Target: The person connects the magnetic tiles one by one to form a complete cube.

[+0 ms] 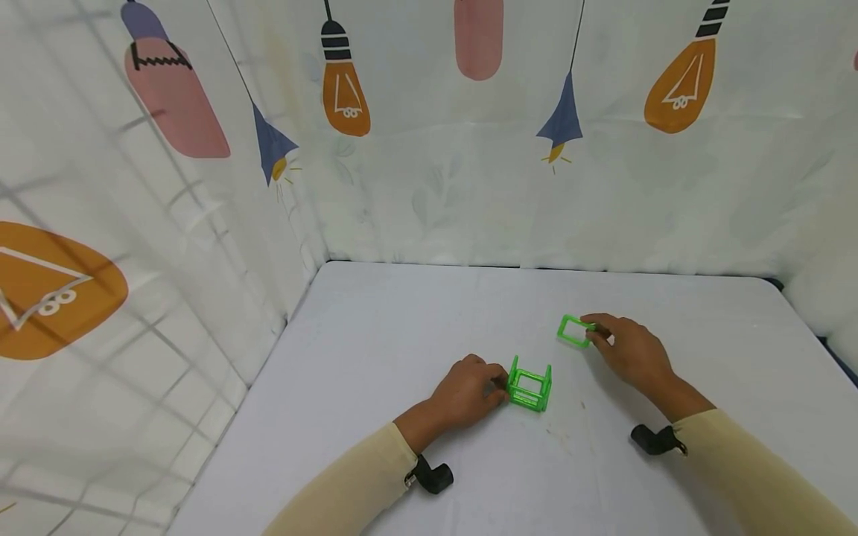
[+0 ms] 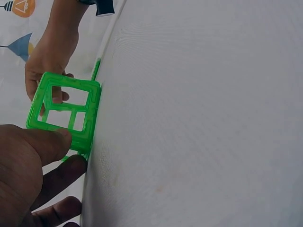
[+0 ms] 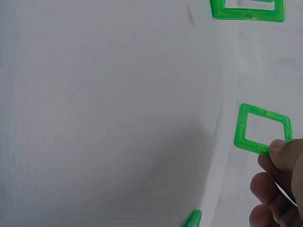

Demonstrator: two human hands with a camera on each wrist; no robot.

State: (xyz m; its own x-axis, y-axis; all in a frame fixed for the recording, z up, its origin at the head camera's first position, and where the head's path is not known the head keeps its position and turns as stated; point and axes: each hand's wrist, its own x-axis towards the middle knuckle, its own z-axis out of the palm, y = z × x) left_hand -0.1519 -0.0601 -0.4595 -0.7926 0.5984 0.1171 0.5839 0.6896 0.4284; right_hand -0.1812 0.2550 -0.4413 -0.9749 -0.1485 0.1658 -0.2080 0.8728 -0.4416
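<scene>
On the white table, an open box of green see-through magnetic tiles stands with tiles rising at its left and right sides. My left hand pinches its left side; in the left wrist view, the thumb lies against the lower edge of the box and a finger bends below it. Farther back and to the right, my right hand holds a single green square magnetic tile by one edge. In the right wrist view, thumb and fingers pinch a corner of that square tile, tilted above the tabletop.
The white table has rounded back corners. A printed cloth hangs behind and another cloth at the left. Low in the right wrist view shows a green pointed tip. Each sleeve carries a black wrist camera.
</scene>
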